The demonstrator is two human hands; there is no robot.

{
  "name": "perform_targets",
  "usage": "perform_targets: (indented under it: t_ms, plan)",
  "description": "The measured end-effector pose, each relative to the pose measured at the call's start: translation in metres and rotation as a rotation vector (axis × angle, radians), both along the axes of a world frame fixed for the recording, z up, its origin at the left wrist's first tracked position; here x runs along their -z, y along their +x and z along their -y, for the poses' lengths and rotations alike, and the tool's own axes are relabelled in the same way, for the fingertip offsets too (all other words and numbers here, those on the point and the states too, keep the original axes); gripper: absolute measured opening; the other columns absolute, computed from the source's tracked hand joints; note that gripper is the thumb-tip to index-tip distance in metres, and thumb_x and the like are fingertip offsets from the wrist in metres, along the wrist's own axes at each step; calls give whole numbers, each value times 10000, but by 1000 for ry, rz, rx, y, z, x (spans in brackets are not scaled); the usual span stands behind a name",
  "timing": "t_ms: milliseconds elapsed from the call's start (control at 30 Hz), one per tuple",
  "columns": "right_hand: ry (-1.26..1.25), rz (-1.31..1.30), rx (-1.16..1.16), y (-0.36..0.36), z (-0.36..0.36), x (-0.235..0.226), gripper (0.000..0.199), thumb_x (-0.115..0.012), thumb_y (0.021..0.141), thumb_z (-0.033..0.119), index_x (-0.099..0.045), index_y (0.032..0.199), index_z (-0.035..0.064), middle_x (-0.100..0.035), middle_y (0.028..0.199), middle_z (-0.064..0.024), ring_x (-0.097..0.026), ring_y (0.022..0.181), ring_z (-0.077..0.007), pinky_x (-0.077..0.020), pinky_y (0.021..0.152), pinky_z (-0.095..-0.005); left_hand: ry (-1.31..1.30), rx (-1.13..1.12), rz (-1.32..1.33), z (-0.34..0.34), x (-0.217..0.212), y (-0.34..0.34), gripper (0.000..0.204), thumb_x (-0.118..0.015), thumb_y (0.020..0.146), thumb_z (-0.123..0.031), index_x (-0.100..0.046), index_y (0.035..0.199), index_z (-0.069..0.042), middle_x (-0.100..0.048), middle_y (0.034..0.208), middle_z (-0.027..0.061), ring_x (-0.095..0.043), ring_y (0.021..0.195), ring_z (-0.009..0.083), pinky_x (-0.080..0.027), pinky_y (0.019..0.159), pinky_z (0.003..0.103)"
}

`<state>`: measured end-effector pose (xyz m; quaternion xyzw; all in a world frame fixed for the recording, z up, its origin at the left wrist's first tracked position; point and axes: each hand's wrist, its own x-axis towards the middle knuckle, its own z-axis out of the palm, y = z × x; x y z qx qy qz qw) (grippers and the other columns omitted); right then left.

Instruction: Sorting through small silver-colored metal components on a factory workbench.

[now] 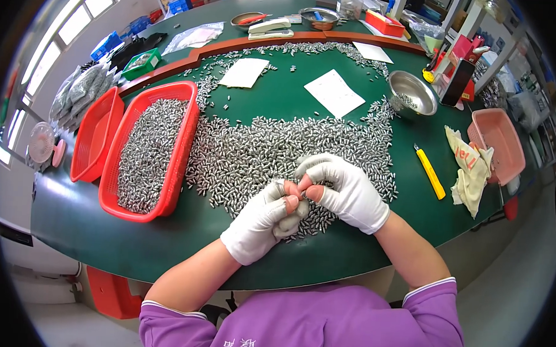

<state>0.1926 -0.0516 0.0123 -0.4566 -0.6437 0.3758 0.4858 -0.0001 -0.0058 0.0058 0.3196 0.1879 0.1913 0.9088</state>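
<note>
A wide heap of small silver metal parts (pixel 248 151), rounded and bullet-shaped, covers the middle of the green table. Over its near edge my two hands meet, in white gloves with bare thumb and finger ends. Thumb and fingers of my left hand (pixel 261 219) are closed in a pinch. My right hand (pixel 345 191) pinches from the other side, its fingertips touching those of the left. Whatever sits between the fingertips is too small and covered to make out. To the left, a red plastic basket (pixel 191 118) is filled with the same metal parts.
A second red basket (pixel 82 160) stands further left. Two white paper sheets (pixel 245 72) (pixel 335 93) lie beyond the heap. At right are a steel bowl (pixel 427 96), a yellow-handled cutter (pixel 431 174), a cloth (pixel 469 174) and a pink basket (pixel 508 148). A brown wooden rail (pixel 319 36) borders the far side.
</note>
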Motion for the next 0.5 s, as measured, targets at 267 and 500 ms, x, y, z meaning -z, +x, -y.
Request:
perform_targets:
  t_ms: [267,500]
  plan:
    - [140,78,21,-5,2,-4,176,-735,778,104,-656,925,46,-618,1021,-79,-607,952,-197,-489,851,-313,26,12,-14,1,-1,-2,256,-665,888,-234,-471,1015,-123,-528,836,2,-369,570,49,-300,522,190]
    - [152,39,0,-5,1,-3,176,-734,762,63,-651,917,52,-623,1003,-76,-607,938,-210,-493,843,-316,69,-30,-65,3,-2,-1,280,-671,883,-275,-477,1014,-121,-552,832,-3,-379,575,44,-297,525,188]
